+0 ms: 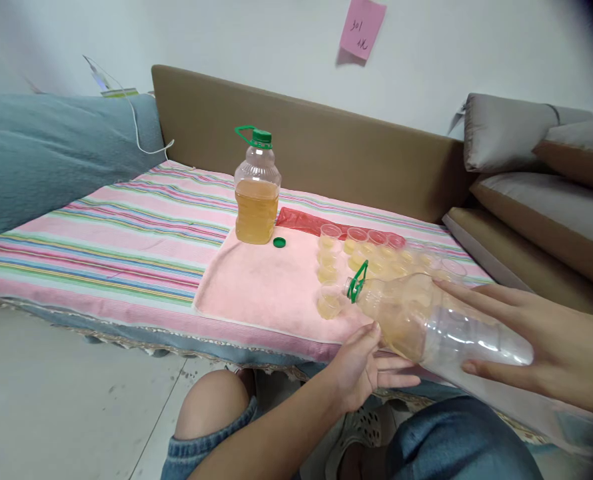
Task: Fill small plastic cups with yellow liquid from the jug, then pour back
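A clear bottle lies almost level above the pink cloth, open neck toward a cup at left, as the right hand spans its base and the left hand, fingers spread, supports or nears its shoulder.

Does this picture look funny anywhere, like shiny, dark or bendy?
All in the head view: white glare streaks the tilted bottle; the top right corner is dark and blurry; a small shadow falls under the pink note; and the right hand looks big and stretched near the edge.
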Motion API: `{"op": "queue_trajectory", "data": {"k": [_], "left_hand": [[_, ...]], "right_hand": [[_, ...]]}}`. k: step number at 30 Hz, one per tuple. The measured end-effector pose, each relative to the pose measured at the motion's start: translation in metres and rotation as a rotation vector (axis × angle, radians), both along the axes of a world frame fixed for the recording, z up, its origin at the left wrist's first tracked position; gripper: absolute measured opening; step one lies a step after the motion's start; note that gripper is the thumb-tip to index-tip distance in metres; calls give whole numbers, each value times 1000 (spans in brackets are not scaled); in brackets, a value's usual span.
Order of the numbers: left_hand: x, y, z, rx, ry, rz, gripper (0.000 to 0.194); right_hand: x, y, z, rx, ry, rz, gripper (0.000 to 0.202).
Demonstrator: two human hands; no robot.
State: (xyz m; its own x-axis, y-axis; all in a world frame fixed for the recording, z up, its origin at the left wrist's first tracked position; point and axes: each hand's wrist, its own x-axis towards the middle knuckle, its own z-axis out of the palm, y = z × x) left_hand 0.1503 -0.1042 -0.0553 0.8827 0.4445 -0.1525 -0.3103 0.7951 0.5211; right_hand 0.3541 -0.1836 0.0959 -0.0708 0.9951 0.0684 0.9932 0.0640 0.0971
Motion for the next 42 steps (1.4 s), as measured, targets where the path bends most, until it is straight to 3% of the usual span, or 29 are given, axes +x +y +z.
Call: {"op": "queue_trajectory", "data": {"k": [9, 42], "left_hand": [[0, 0, 1, -2, 9, 4, 61], [-1, 0, 0, -30, -11, -31, 58]], "right_hand": [[2, 0, 1, -73, -93, 28, 93], [1, 2, -1, -103, -46, 8, 93]]}}
